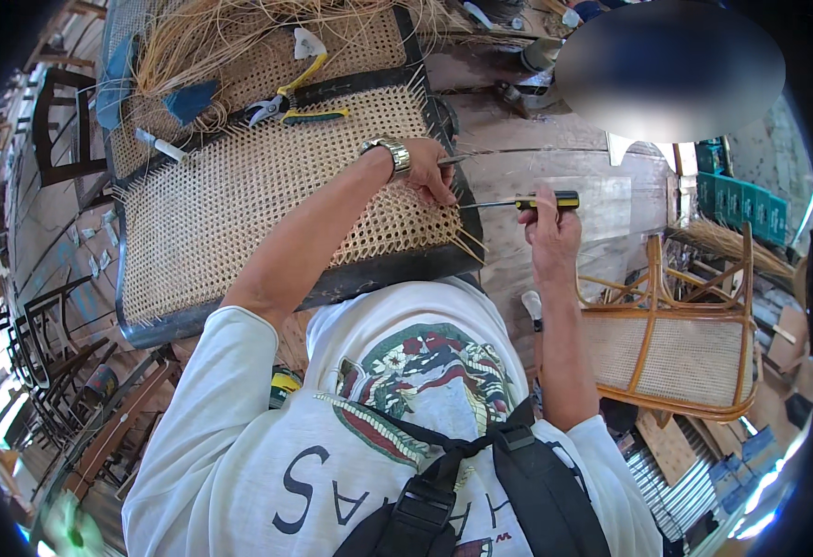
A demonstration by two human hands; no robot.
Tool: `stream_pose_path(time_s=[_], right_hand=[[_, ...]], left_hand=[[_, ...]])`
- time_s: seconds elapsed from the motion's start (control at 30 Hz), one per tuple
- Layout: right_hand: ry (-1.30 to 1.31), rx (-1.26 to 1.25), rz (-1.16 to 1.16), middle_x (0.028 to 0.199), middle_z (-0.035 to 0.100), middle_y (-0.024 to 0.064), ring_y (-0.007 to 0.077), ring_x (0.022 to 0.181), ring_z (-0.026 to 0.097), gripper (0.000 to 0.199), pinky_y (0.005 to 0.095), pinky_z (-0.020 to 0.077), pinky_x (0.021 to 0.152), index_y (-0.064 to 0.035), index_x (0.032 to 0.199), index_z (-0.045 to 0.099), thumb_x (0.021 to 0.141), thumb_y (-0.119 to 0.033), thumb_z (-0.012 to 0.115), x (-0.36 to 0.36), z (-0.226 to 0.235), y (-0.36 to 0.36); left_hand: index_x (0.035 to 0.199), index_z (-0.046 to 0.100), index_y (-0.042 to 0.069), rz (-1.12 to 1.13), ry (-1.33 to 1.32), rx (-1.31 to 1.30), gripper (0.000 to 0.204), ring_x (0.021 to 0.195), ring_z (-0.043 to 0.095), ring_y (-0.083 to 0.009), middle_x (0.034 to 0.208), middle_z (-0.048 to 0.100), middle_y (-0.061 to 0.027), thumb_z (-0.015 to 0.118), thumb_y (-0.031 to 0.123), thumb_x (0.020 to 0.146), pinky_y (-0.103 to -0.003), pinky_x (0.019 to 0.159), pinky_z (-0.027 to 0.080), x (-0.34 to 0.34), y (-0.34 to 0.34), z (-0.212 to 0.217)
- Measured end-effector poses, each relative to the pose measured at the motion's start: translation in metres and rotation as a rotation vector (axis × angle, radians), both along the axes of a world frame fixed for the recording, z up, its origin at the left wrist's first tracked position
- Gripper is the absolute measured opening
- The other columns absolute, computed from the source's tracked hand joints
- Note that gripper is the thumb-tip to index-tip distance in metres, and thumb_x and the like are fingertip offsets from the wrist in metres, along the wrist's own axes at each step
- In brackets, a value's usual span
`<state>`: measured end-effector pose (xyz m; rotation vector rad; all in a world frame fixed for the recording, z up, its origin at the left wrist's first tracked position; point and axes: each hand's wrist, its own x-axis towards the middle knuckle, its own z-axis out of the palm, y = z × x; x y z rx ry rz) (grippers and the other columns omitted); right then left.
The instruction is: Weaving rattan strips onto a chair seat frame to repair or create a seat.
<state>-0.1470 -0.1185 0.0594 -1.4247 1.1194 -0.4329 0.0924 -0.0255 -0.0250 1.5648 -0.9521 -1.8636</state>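
A woven cane panel [267,200] in a dark frame lies in front of me, with loose strand ends along its edges. My left hand [428,172] rests at its right edge, fingers bent onto the weave. A small pointed metal tool [455,160] juts from between those fingers; its exact kind is unclear. My right hand [553,237] grips the yellow and black handle of a screwdriver [566,200]. The screwdriver's thin shaft points left and reaches the frame's right edge, close to my left fingertips. Several cane strands [467,246] stick out at the near right corner.
Yellow-handled pruning shears [297,100] lie at the panel's far edge, near a blue scrap [191,100] and a white tube [161,146]. Loose cane strands [212,42] are heaped beyond. A rattan chair [676,357] stands right; dark chair frames [65,121] stand left. Green crates [741,206] sit far right.
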Motion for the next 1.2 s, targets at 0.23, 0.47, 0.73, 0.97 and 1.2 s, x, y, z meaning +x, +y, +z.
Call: stream_pose_path(time_s=[0.23,0.47,0.73,0.97,1.2], right_hand=[[-0.037,0.018,-0.122,0.067,0.063,0.004,0.0021,0.049,0.04,0.03,0.0205,0.0276,0.045,-0.0061,0.091,0.065,0.1,-0.034,0.062,-0.012,-0.023,0.015],[0.087,-0.339,-0.103,0.068,0.06,0.0014,0.0069,0.062,0.053,0.03,0.0256,0.0415,0.054,-0.0039,0.091,0.062,0.101,-0.032,0.06,-0.005,-0.001,0.059],[0.151,-0.818,0.409,0.071,0.065,0.0172,0.0373,0.061,0.065,0.022,0.0456,0.0508,0.056,-0.0037,0.099,0.06,0.096,-0.025,0.065,0.051,0.02,0.054],[0.248,-0.861,0.637,0.069,0.062,0.0252,0.0455,0.066,0.063,0.036,0.0462,0.0487,0.057,0.0017,0.083,0.059,0.095,-0.032,0.064,0.088,0.015,0.039],[0.141,-0.761,0.639,0.066,0.062,0.0204,0.0358,0.059,0.064,0.025,0.0429,0.0488,0.055,0.0001,0.083,0.062,0.095,-0.021,0.066,0.059,0.021,0.036]], left_hand=[[0.077,0.066,0.006,-0.016,0.005,-0.006,0.032,0.06,0.066,-0.0121,0.069,0.069,-0.0041,0.092,0.025,0.072,-0.026,0.052,0.048,0.0,-0.002,-0.008],[0.075,0.067,0.007,-0.034,-0.065,-0.047,0.029,0.058,0.066,-0.0114,0.065,0.069,-0.0036,0.091,0.024,0.073,-0.026,0.052,0.049,-0.002,0.001,-0.01],[0.072,0.069,0.009,-0.058,-0.122,-0.092,0.034,0.057,0.065,-0.0106,0.066,0.069,-0.0012,0.093,0.032,0.068,-0.027,0.051,0.047,0.003,-0.001,-0.013],[0.076,0.074,0.01,-0.018,-0.091,-0.256,0.032,0.057,0.065,-0.0114,0.067,0.071,-0.0023,0.091,0.035,0.067,-0.028,0.052,0.05,0.004,-0.001,-0.046],[0.07,0.068,0.008,0.008,-0.276,-0.128,0.035,0.056,0.065,-0.0119,0.063,0.07,-0.0032,0.091,0.035,0.068,-0.028,0.055,0.051,0.001,0.004,-0.012]])
